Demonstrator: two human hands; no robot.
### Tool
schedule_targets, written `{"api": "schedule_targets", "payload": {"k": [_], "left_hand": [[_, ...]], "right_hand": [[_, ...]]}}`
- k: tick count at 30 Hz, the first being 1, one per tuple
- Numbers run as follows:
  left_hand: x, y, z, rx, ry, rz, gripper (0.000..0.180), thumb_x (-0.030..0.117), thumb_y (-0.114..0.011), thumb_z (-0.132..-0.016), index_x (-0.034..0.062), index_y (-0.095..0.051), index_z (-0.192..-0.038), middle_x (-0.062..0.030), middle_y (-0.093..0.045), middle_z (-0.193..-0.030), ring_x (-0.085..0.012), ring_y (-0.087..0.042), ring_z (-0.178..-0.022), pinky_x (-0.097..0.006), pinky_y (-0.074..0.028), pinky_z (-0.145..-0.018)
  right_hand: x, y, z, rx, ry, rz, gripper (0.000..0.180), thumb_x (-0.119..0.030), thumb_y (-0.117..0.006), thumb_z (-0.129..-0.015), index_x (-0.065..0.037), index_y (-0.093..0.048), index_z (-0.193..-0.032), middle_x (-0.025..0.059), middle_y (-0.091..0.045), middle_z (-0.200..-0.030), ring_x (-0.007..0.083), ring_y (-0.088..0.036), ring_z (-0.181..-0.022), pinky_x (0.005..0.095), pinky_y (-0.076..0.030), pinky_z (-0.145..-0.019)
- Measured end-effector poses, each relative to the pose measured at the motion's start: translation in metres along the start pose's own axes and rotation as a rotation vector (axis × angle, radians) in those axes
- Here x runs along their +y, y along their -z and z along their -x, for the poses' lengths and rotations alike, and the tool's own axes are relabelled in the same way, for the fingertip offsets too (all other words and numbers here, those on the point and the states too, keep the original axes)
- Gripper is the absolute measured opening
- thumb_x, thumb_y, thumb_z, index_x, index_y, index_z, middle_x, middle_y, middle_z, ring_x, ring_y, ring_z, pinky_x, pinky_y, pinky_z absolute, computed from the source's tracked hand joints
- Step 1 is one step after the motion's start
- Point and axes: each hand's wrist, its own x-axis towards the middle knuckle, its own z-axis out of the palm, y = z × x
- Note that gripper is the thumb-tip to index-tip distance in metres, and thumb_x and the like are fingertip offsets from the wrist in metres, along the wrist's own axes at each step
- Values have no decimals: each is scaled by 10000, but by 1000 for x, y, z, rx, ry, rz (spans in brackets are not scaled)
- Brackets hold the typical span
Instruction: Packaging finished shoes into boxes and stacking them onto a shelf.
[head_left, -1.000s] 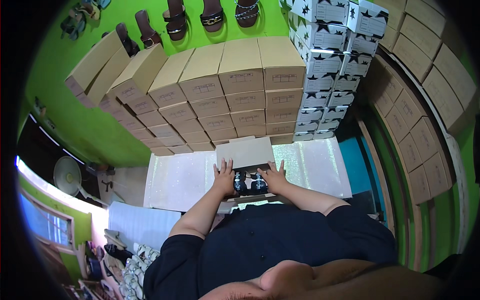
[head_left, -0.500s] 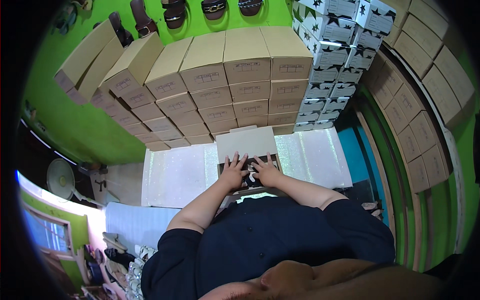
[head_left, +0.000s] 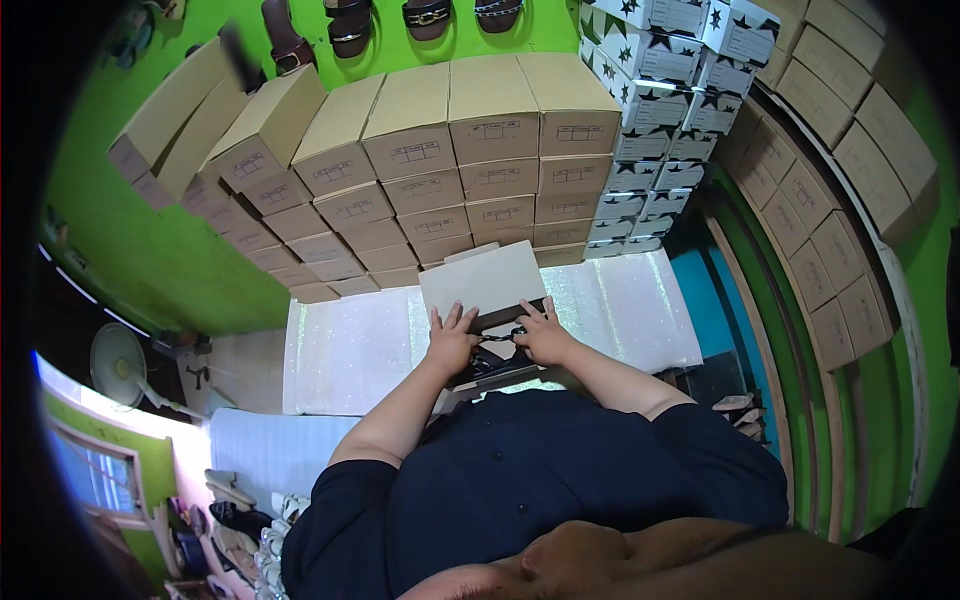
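An open cardboard shoe box (head_left: 492, 379) lies right in front of me, with its pale lid (head_left: 483, 279) folded back on the far side. Inside are dark sandals (head_left: 493, 357), with a twisted black strap (head_left: 497, 338) across the middle. My left hand (head_left: 453, 340) rests over the box's left side, fingers spread and thumb pointing inward. Over the right side, my right hand (head_left: 544, 334) has its fingers stretched toward the far rim and its thumb by the strap. The palms hide both side walls.
Brown boxes (head_left: 418, 190) are stacked behind the white sparkly table cover (head_left: 627, 310). Star-patterned boxes (head_left: 640, 140) rise at the back right. Sandals (head_left: 428, 18) hang on the green wall. A shelf with boxes (head_left: 820, 225) stands right, a fan (head_left: 118, 362) left.
My hands have moved apart from the middle toward the box's sides, uncovering the strap. Box and lid have turned slightly and shifted a little to the left.
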Motion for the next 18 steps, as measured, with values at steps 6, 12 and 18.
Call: {"api": "schedule_targets", "payload": {"k": [6,12,18], "left_hand": [[0,-7,7,6,36,-4,174,271,-655,-843,242,-771,-970,-50,-350,-1566,-365,-172,-1496,-709,-54,-1145],[2,-13,26,41,-99,46,292,298,-707,-821,284,-735,-1111,-64,-278,-1599,-389,-166,-1491,-722,-70,-1133],[2,-10,34,36,-3,32,472,343,-712,-815,265,-648,-1276,-90,-236,-1614,-396,-144,-1494,-715,-82,-1131]], "right_hand": [[-6,-16,3,-20,-38,-76,262,-249,-663,-799,-198,-722,-1049,106,-513,-1345,366,-197,-1481,756,-55,-1124],[-1,-28,5,102,-47,-39,255,-237,-691,-776,-186,-725,-1024,108,-510,-1379,373,-241,-1460,767,-113,-1104],[4,-22,5,46,-16,149,263,-250,-631,-849,-216,-708,-1098,102,-471,-1456,363,-245,-1468,763,-115,-1106]]}}
